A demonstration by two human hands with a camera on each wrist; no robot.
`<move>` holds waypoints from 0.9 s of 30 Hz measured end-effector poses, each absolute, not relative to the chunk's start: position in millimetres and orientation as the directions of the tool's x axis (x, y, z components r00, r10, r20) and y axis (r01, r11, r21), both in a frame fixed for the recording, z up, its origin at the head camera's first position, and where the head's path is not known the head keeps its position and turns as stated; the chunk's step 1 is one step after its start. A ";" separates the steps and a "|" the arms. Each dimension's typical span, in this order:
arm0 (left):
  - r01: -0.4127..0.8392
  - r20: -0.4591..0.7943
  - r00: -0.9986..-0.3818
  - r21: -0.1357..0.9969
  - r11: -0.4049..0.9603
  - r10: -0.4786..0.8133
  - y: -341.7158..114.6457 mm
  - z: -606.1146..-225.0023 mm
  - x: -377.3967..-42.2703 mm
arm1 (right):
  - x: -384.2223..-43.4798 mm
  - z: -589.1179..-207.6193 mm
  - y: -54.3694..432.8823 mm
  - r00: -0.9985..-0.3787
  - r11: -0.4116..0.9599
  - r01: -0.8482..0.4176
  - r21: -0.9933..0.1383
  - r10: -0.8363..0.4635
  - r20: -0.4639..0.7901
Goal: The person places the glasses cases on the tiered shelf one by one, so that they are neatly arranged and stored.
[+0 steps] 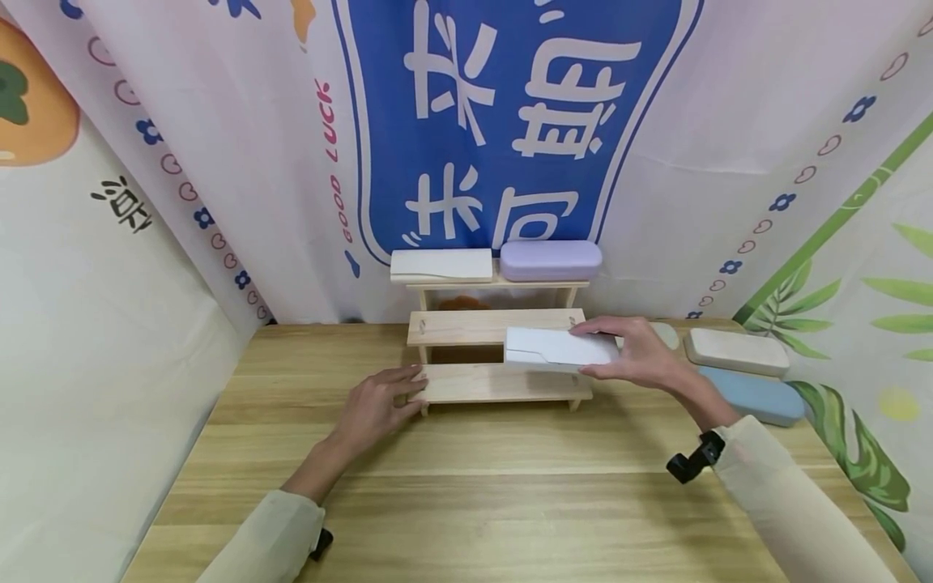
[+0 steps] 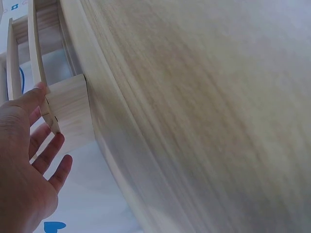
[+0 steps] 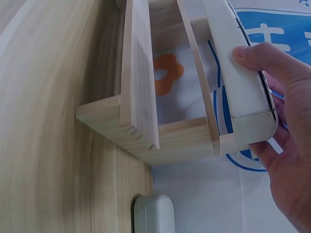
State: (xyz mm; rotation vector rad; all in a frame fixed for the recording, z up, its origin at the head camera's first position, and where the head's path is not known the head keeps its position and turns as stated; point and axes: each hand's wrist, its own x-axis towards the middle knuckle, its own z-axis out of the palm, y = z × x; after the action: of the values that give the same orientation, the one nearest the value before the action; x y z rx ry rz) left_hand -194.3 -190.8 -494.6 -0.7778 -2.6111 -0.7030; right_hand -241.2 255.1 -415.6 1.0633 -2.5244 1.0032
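A three-tier wooden stand (image 1: 503,384) is at the back of the table. In the head view, my right hand (image 1: 632,353) holds a white glasses case (image 1: 554,346) by its right end, over the right half of the stand's lower tiers. The right wrist view shows the thumb on one face of this case (image 3: 235,73) and fingers behind it. My left hand (image 1: 381,402) is at the left end of the lowest tier, and in the left wrist view its thumb and fingers pinch the board's end (image 2: 51,116). A white folding case (image 1: 441,265) and a purple glasses case (image 1: 550,261) lie on the top tier.
Right of the stand lie a cream case (image 1: 736,352), a blue case (image 1: 754,395) and a pale green case (image 1: 666,334), partly hidden by the right hand. A printed curtain (image 1: 291,162) hangs behind the wooden table (image 1: 481,502).
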 end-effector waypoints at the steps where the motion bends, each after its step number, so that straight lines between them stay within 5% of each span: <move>1: 0.580 0.432 -0.798 0.362 0.730 0.420 -190.8 -494.9 -194.4 | -241.8 -415.3 253.0 -0.710 0.502 -0.702 -0.506 -0.548 0.442; 27: 0.581 0.435 -0.796 0.350 0.734 0.422 -191.2 -496.1 -195.6 | -259.9 -406.9 205.6 -0.729 0.511 -0.681 -0.524 -0.542 0.419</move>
State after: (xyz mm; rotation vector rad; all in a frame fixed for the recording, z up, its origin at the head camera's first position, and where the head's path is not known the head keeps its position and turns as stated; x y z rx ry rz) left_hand -195.6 -191.2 -496.1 -0.7796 -2.6105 -0.6853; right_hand -259.9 205.6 -406.9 1.0462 -2.5506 1.0194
